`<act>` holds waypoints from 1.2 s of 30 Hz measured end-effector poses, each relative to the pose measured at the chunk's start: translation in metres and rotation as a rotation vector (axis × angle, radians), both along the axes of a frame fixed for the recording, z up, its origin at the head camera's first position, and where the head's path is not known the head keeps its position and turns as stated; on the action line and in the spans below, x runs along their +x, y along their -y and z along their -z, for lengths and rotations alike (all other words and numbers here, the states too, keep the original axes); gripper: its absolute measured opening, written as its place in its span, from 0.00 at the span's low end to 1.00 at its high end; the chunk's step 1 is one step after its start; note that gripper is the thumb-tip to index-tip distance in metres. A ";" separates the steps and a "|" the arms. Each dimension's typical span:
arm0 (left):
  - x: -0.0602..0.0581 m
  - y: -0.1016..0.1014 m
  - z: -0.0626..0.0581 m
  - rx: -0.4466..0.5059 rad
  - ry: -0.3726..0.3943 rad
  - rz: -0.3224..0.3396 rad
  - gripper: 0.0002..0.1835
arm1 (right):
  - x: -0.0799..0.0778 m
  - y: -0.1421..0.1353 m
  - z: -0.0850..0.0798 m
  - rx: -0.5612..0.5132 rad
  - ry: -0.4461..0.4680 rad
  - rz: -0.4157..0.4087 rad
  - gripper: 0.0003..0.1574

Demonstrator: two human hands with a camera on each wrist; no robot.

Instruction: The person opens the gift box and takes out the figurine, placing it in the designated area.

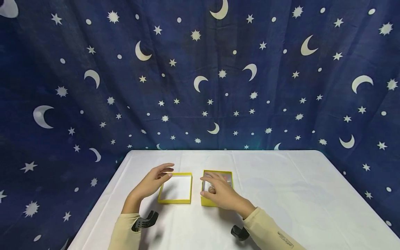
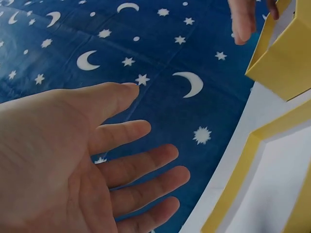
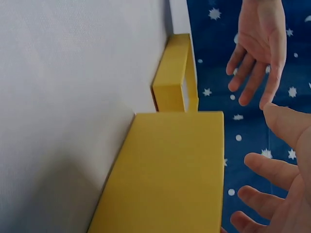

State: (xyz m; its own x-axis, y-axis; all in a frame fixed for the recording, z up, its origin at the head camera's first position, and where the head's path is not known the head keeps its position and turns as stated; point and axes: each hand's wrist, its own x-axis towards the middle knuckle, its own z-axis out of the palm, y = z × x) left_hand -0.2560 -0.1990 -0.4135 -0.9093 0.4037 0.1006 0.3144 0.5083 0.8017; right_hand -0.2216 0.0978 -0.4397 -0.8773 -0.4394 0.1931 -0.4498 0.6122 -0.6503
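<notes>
In the head view, a shallow yellow-edged tray, likely a box lid, lies white inside up on the table. My left hand hovers at its left side, fingers spread and holding nothing, as the left wrist view also shows. To the right stands a deeper yellow box with its top uncovered. My right hand is above this box with loose, parted fingers. Inside the box, a small round brown item and something greyish show partly; the hand hides the rest. The right wrist view shows the box's plain yellow side.
A white cloth covers the table. Behind it hangs a dark blue curtain with moons and stars. Each wrist carries a black strap-on device, such as the left one. A narrow gap separates tray and box.
</notes>
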 end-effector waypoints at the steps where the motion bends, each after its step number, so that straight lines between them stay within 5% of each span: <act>1: 0.000 -0.003 0.000 -0.003 -0.004 0.000 0.25 | 0.000 -0.002 0.000 -0.012 0.007 0.005 0.32; 18: -0.001 -0.047 0.014 -0.016 -0.005 0.069 0.23 | -0.002 -0.026 0.004 -0.094 0.029 0.127 0.33; 28: 0.008 -0.078 0.031 -0.078 0.032 0.103 0.31 | -0.006 -0.046 0.002 -0.104 0.012 0.192 0.32; 36: 0.014 -0.088 0.037 -0.019 0.052 0.163 0.38 | -0.009 -0.053 0.002 -0.112 -0.005 0.209 0.31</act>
